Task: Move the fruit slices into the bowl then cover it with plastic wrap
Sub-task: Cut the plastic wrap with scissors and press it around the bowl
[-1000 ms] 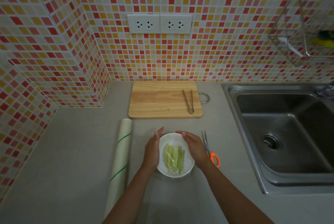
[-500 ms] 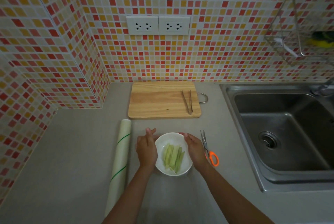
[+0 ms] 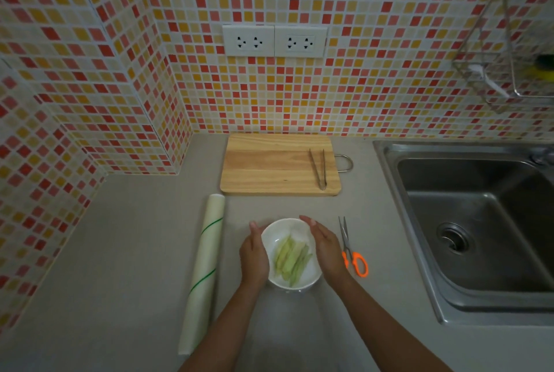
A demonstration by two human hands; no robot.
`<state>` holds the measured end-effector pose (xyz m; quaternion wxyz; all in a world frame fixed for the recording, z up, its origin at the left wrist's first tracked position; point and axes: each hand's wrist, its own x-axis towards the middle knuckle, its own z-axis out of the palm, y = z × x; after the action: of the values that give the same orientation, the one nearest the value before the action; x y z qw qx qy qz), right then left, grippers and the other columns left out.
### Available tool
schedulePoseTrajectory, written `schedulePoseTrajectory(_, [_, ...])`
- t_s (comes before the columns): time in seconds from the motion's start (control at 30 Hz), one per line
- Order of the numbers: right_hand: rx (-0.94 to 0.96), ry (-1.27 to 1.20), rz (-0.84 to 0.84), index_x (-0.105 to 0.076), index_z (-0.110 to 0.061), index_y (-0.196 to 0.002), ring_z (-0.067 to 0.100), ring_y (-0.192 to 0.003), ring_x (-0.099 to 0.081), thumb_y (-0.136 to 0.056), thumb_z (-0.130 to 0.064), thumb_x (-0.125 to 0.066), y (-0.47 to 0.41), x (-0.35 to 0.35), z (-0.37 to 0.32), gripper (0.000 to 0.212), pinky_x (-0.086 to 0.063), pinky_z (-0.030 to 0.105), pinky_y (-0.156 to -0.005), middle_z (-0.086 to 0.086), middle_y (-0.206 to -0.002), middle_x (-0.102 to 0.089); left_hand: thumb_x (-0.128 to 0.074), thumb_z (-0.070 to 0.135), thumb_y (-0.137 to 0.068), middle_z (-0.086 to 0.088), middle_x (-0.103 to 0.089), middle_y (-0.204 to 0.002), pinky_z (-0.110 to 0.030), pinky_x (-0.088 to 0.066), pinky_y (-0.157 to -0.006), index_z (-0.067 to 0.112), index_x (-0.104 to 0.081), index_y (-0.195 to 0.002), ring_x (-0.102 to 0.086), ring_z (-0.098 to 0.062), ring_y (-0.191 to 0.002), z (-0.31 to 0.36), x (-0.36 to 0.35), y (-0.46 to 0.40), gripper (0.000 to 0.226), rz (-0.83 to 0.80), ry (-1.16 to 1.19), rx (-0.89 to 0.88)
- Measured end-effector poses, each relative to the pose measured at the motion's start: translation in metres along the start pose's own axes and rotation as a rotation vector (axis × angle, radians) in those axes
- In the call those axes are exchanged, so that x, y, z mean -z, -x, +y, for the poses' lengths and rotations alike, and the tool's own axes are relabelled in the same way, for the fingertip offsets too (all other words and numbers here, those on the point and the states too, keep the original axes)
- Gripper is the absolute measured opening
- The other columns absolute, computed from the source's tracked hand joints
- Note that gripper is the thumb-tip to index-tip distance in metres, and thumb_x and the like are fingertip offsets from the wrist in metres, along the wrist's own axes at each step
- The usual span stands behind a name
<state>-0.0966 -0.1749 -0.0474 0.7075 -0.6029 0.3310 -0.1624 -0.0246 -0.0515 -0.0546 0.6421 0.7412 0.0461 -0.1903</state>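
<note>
**Nearly sealed: wrap pressed round the bowl**

Step in hand, as I judge it: smoothing film down the sides. Next calls for tucking the loose film under the near rim.

- My left hand [image 3: 254, 254], one: fingers straight, pressed together, against the bowl's left side.
- My right hand [image 3: 326, 247], one: likewise, on its right.
- Bowl [image 3: 277, 235], one, between my fingers; fruit slices [image 3: 292, 260] inside, roughly five.
- Plastic wrap roll [image 3: 205, 266], one, left of my fingers.
- Scissors [image 3: 352, 254], one, right.
- Cutting board [image 3: 269, 164], one, beyond; tongs [image 3: 319, 169], one, on it.
</note>
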Motion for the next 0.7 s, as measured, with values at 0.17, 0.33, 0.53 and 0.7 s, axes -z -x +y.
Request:
schedulePoseTrajectory(0.17, [0.14, 0.236, 0.119, -0.068, -0.023, -0.089, 0.009, -0.088, -0.063, -0.095, -0.022, -0.052, -0.004, 0.004, -0.005, 0.017, -0.047, 0.022, -0.078, -0.006, -0.091, -0.07, -0.017, 0.057, -0.098, 0.0, -0.074, -0.1, -0.035, -0.05, -0.089, 0.018, -0.075, -0.099, -0.066, -0.019, -0.097, 0.015, 0.005, -0.023, 0.071, -0.008, -0.251, -0.134])
schedulePoseTrajectory(0.33, [0.168, 0.272, 0.021, -0.069, -0.023, -0.093, -0.006, -0.086, -0.062, -0.098, -0.025, -0.047, -0.011, -0.003, -0.006, 0.022, -0.046, 0.011, -0.078, -0.011, -0.089, -0.07, -0.014, 0.065, -0.093, -0.002, -0.065, -0.074, -0.032, -0.04, -0.066, 0.013, -0.062, -0.069, -0.06, -0.023, -0.074, 0.015, 0.003, -0.026, 0.075, 0.021, -0.558, -0.112])
schedulePoseTrajectory(0.53, [0.128, 0.235, 0.066, -0.07, -0.017, -0.085, 0.02, -0.085, -0.065, -0.098, -0.015, -0.043, -0.018, 0.002, 0.006, 0.03, -0.05, 0.033, -0.08, 0.004, -0.085, -0.071, -0.04, 0.066, -0.089, -0.001, -0.051, -0.05, -0.031, -0.033, -0.052, 0.015, -0.043, -0.044, -0.051, -0.02, -0.055, 0.018, 0.006, -0.035, 0.068, -0.031, -0.565, -0.058])
schedulePoseTrajectory(0.7, [0.11, 0.207, 0.079, -0.071, -0.02, -0.082, 0.021, -0.085, -0.065, -0.097, -0.013, -0.045, -0.017, 0.004, 0.006, 0.031, -0.051, 0.037, -0.08, 0.005, -0.084, -0.072, -0.064, 0.048, -0.085, -0.004, -0.048, -0.051, -0.03, -0.037, -0.058, 0.011, -0.044, -0.048, -0.046, -0.018, -0.054, 0.01, 0.005, -0.039, 0.056, -0.037, -0.269, -0.003])
